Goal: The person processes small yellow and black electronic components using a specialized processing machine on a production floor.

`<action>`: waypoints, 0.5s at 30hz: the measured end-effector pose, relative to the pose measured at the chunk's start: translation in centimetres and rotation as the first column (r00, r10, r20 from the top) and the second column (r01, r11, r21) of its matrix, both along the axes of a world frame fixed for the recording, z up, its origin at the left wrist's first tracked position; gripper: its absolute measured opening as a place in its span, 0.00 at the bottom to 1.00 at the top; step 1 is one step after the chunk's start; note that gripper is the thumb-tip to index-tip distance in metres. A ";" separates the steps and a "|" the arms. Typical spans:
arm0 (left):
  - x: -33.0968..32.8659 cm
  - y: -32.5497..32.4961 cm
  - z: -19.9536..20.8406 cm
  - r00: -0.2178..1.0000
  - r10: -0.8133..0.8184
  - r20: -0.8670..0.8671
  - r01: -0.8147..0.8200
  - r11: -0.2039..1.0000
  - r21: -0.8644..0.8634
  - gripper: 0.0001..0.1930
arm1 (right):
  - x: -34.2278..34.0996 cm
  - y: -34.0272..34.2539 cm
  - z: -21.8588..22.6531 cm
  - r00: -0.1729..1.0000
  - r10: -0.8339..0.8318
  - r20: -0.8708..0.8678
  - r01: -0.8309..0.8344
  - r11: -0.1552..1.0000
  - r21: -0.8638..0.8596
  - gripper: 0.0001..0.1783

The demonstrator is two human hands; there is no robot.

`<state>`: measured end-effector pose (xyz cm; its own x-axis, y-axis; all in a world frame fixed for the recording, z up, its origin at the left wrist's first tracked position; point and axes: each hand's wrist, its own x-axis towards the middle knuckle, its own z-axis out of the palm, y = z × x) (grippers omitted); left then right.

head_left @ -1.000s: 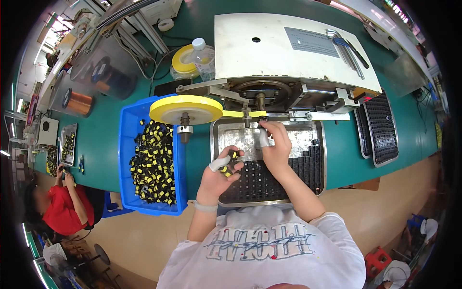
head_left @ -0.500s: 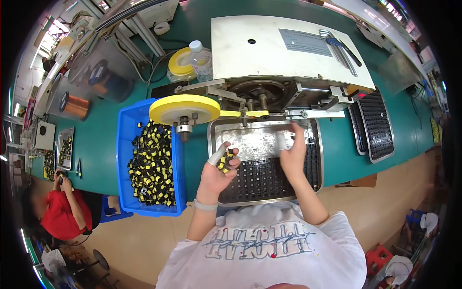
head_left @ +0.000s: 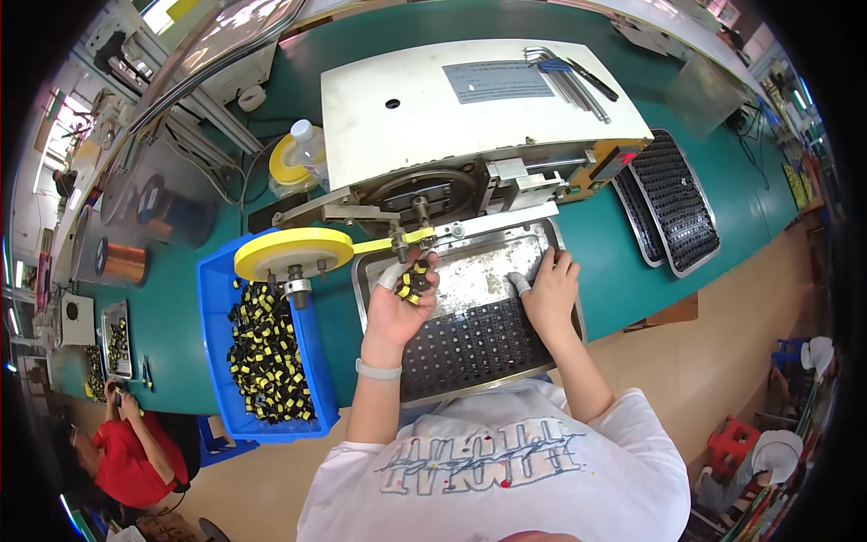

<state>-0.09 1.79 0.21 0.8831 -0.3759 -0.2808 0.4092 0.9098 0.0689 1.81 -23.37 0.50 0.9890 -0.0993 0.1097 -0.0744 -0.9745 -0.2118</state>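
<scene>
My left hand (head_left: pixel 396 312), palm up, is closed around several small black bobbins with yellow tape (head_left: pixel 414 282). It hangs over the left part of the metal tray (head_left: pixel 358 291), just below the machine's tape arm. My right hand (head_left: pixel 553 296) reaches over the tray's right side, its fingertips by the rim and its thumb stretched apart; I see nothing held in it. Both thumbs wear white covers. Black parts in rows (head_left: pixel 470 348) fill the near part of the tray, while its far part shows bare metal.
A white machine (head_left: pixel 406 108) with a yellow tape roll (head_left: pixel 293 253) stands beyond the tray; hex keys (head_left: pixel 578 90) lie on top. At left is a blue bin (head_left: pixel 209 348) of taped bobbins. Filled trays (head_left: pixel 673 208) lie at right. A co-worker in red (head_left: pixel 135 461) sits far left.
My right hand has gone from near the machine's arm to the tray's right side. My left hand, still holding the bobbins, is closer to the tape arm. The whole view has shifted.
</scene>
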 end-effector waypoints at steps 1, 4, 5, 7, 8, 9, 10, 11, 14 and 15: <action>0.3 -0.1 -0.2 1.000 -0.008 0.003 0.008 1.000 0.004 0.15 | 0.0 -0.2 -0.2 1.000 -0.008 0.003 0.008 1.000 0.004 0.36; 0.9 -0.7 -0.2 0.999 -0.031 -0.026 0.031 0.999 0.029 0.16 | 0.0 -0.8 -1.1 0.999 0.024 0.026 -0.023 0.999 -0.028 0.33; 1.1 -0.8 -0.1 0.999 -0.040 -0.026 0.041 0.999 0.034 0.16 | 0.0 -0.9 -1.2 0.999 0.034 0.029 -0.034 0.999 -0.015 0.32; 1.5 -1.0 0.2 0.998 -0.066 0.010 0.065 0.996 0.060 0.19 | 0.0 -1.1 -1.2 0.999 0.034 0.032 -0.034 0.999 0.001 0.30; 1.6 -1.2 0.5 0.997 -0.076 0.009 0.075 0.995 0.063 0.19 | 0.1 -1.2 -0.9 0.997 0.069 0.034 -0.068 0.997 -0.025 0.30; 1.7 -1.5 0.8 0.997 -0.070 0.019 0.069 0.996 0.053 0.20 | 0.2 -1.3 -0.7 0.994 0.104 0.035 -0.102 0.994 -0.050 0.29; 1.8 -1.6 1.0 0.998 -0.062 0.029 0.061 0.997 0.044 0.20 | 0.3 -1.5 -0.4 0.995 0.096 0.034 -0.094 0.994 -0.046 0.29; 1.9 -1.7 1.1 0.997 -0.070 0.029 0.069 0.997 0.047 0.20 | 0.5 -1.6 -0.2 0.989 0.149 -0.001 -0.149 0.988 -0.048 0.29; 2.2 -1.9 1.1 0.995 -0.084 0.058 0.082 0.996 0.027 0.21 | 0.6 -2.2 -0.5 0.966 0.258 -0.023 -0.257 0.966 0.009 0.27; 2.3 -1.9 0.9 0.995 -0.085 0.052 0.084 0.996 0.004 0.22 | 0.7 -2.3 -0.9 0.947 0.320 -0.008 -0.319 0.946 0.064 0.27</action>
